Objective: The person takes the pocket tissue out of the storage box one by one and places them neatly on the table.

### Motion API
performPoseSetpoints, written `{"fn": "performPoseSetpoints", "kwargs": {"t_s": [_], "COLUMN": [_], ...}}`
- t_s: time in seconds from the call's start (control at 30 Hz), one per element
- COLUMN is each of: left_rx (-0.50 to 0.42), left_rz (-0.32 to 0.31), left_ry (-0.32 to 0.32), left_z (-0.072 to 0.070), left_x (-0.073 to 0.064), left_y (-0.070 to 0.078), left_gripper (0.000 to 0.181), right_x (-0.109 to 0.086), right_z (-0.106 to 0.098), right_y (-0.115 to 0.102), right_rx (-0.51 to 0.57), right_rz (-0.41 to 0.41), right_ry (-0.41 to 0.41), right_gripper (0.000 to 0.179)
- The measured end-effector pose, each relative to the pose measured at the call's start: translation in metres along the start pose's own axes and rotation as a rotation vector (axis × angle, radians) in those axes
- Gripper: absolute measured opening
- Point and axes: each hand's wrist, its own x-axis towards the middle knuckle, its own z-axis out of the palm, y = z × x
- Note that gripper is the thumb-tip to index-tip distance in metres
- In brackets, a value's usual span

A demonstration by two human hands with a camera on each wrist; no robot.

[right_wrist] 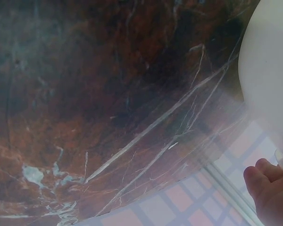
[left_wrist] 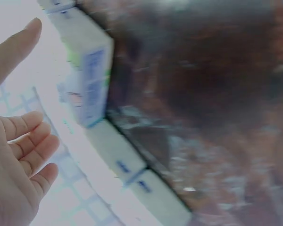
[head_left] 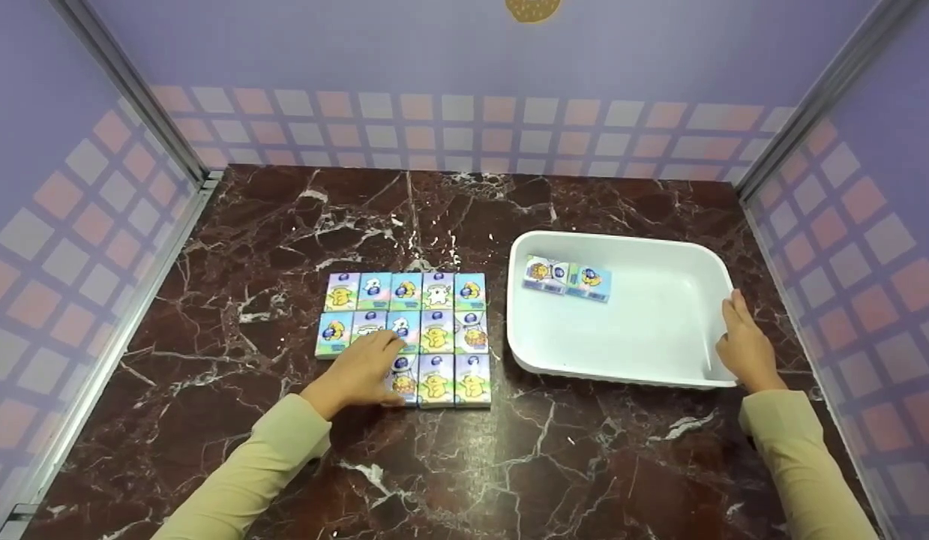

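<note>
Several small cartoon-printed packs (head_left: 437, 332) lie in close rows on the marble-patterned table, left of a white plastic basin (head_left: 636, 352). My left hand (head_left: 364, 371) is over the near left part of the rows, partly hiding some packs. In the left wrist view, its thumb and fingers are spread beside a pack (left_wrist: 92, 70), holding nothing. Inside the basin, two packs (head_left: 545, 274) lie side by side at the far left. My right hand (head_left: 747, 346) holds the basin's right rim; in the right wrist view only its fingertips show beside the white wall.
Purple panels with a pink and white checked band (head_left: 457, 127) enclose the table (head_left: 554, 465) at the back and both sides. Metal strips (head_left: 127, 337) run along the side edges. Small white flecks lie behind the packs.
</note>
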Motion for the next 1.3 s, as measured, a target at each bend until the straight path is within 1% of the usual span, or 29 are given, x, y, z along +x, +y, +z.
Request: {"fn": "performPoseSetpoints", "kwargs": {"t_s": [0.13, 0.27, 0.43, 0.73, 0.83, 0.93, 1.07, 1.1, 1.2, 1.3], "left_rx": [-0.011, 0.0, 0.017, 0.066, 0.079, 0.07, 0.074, 0.082, 0.075, 0.056], "left_rz": [0.014, 0.074, 0.15, 0.262, 0.293, 0.31, 0.345, 0.357, 0.351, 0.296], "left_ry": [-0.022, -0.027, -0.011, 0.017, 0.039, 0.065, 0.124, 0.151, 0.174, 0.141], "left_z": [-0.01, -0.015, -0.018, -0.022, -0.023, -0.022, -0.018, -0.017, -0.018, -0.02], "left_x": [0.013, 0.025, 0.041, 0.078, 0.09, 0.103, 0.12, 0.125, 0.137, 0.151], "left_y": [0.009, 0.015, 0.021, 0.037, 0.044, 0.05, 0.056, 0.057, 0.063, 0.07], "left_gripper": [0.08, 0.076, 0.068, 0.056, 0.053, 0.051, 0.049, 0.048, 0.047, 0.05], "right_x": [0.001, 0.001, 0.001, 0.0, 0.001, 0.001, 0.002, 0.002, 0.002, 0.002], "right_z": [0.0, 0.0, -0.001, 0.002, 0.003, 0.002, 0.0, 0.0, 0.0, 0.001], "right_y": [0.001, 0.001, 0.001, 0.003, 0.003, 0.003, 0.003, 0.003, 0.004, 0.004], "right_rx": [0.004, 0.006, 0.009, 0.014, 0.008, 0.011, 0.005, 0.003, 0.001, 0.006], "right_rz": [0.009, 0.01, -0.002, -0.006, -0.006, -0.002, 0.003, 0.005, 0.007, 0.013], "right_ry": [-0.012, -0.022, -0.018, 0.022, 0.017, 0.002, -0.011, -0.013, -0.016, -0.016], "right_gripper": [0.058, 0.057, 0.056, 0.057, 0.057, 0.057, 0.058, 0.058, 0.058, 0.058]}}
